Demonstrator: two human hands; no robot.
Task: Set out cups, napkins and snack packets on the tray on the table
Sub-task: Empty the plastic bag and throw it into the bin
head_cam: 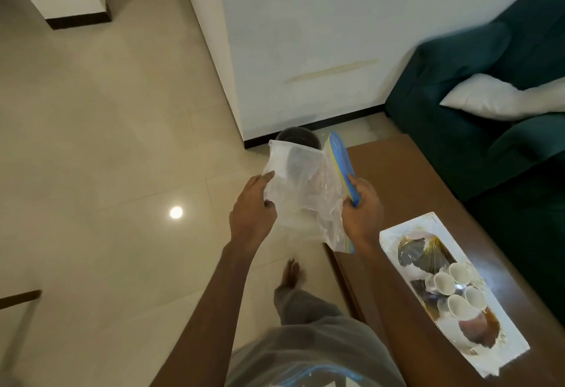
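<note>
Progress, taken from the tray (389, 241) outward:
- Tray lies on the brown counter (397, 178), toward its near end and to your right.
- Four white cups (444, 283) stand clustered upright around the tray's middle. Cup step looks done, or close to it.
- No napkins and no snack packets visible on the tray or on the counter around it. Judged: those two steps are left, so you are perhaps a third of the way.
- At the frame's lower edge, nearer to you than the tray, something clear with blue lines shows against your clothing. It may be a second bag; too cropped to tell.

Hands, beyond the tray's far end and to its left, raised over the floor by the counter's corner:
- Both hold one clear zip bag (301, 184) between them, spread partly open.
- Left hand (252, 207): on the bag's left side, forefinger laid along the plastic, the other fingers curled in and pinching it.
- Right hand (363, 209): closed round the blue zip strip (341, 157), thumb on top, fingers curled under.
- Contents of the bag: cannot tell. The plastic is crumpled and cloudy.

Farther off:
- A dark bin (298, 138) sits on the floor behind the bag, against the wall.
- A green sofa (489, 59) with a white pillow (495, 97) stands past the counter's far side.
</note>
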